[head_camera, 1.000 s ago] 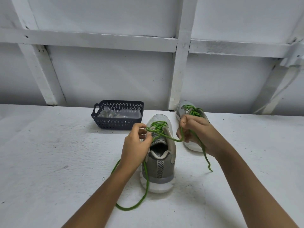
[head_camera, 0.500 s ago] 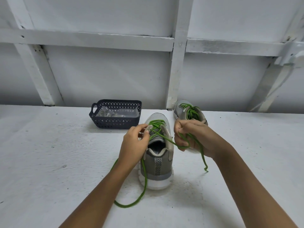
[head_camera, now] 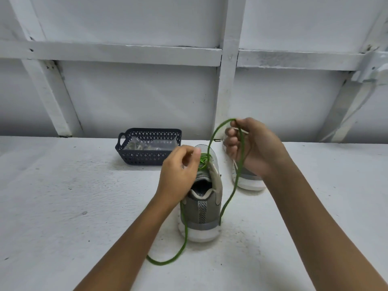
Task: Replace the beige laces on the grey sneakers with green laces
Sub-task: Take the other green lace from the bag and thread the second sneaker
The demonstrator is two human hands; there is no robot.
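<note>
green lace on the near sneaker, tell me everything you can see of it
The green lace is a thin, round, bright green cord, woven-looking. It criss-crosses the eyelets of the sneaker. One end arcs up to the right hand, which pinches it above the sneaker, then hangs slack beside the heel. The other end runs down the sneaker's left side and loops on the table. The left hand is at the laced part; whether it pinches the lace is unclear.
</note>
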